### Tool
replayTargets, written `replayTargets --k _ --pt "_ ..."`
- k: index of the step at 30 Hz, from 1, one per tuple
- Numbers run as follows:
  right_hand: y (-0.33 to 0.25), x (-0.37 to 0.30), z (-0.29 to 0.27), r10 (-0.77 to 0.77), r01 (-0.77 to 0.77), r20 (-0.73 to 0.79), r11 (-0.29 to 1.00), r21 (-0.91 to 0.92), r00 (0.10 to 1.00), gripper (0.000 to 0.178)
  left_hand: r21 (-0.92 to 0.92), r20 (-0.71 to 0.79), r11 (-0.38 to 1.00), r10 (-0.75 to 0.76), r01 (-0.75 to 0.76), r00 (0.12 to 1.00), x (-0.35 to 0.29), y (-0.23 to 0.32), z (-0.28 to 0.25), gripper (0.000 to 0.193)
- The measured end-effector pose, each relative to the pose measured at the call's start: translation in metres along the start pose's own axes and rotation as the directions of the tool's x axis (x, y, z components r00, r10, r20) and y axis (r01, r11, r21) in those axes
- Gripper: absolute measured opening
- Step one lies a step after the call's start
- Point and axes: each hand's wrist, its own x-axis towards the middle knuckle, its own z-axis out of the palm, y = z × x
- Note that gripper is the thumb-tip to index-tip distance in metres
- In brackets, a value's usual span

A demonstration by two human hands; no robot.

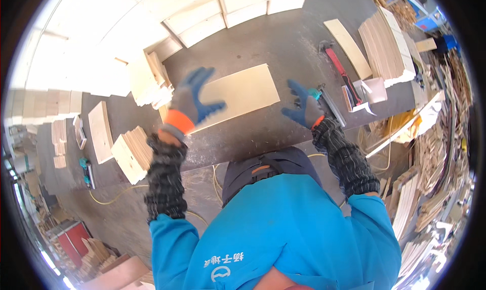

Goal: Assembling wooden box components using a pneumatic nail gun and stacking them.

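A pale rectangular wooden board (245, 92) lies flat on the dark workbench (223, 147) in front of me. Over its left part hovers my left hand (195, 100), in a grey and blue work glove with an orange cuff. Its fingers are spread, and nothing is in them. Off the board's right end, my right hand (304, 106) is in the same kind of glove, fingers apart and holding nothing. Just beside it lies a teal and silver nail gun (330, 105), partly hidden by the hand. Whether the left hand touches the board I cannot tell.
A hammer with a red handle (340, 67) and a stack of thin boards (377, 49) lie at the right. Wooden boxes (202, 29) line the far side. Board stacks (132, 153) and a second nail gun (87, 172) are at the left. Hoses (119, 201) trail below.
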Motion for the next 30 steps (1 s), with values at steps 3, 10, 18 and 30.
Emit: replayTargets --k 3,10,18,30 --pt "-0.009 0.001 0.005 -0.125 0.120 0.075 0.990 0.078 0.989 0.116 0.241 0.171 0.961 0.097 -0.137 0.980 -0.017 0.054 0.023 0.089" --pt "-0.012 0.044 0.011 0.059 -0.091 0.251 0.989 0.119 0.966 0.122 0.552 0.056 0.827 0.089 -0.105 0.995 -0.025 0.033 0.087 0.086" --pt "-0.005 -0.027 0.021 -0.235 0.245 -0.080 0.954 0.172 0.969 0.106 0.413 0.132 0.779 0.461 -0.471 0.878 -0.002 0.042 0.088 0.067" --pt "-0.030 -0.078 0.057 0.037 -0.003 -0.159 0.977 0.212 0.987 0.086 -0.445 -0.278 0.852 -0.425 0.277 0.862 -0.080 0.002 0.089 0.078"
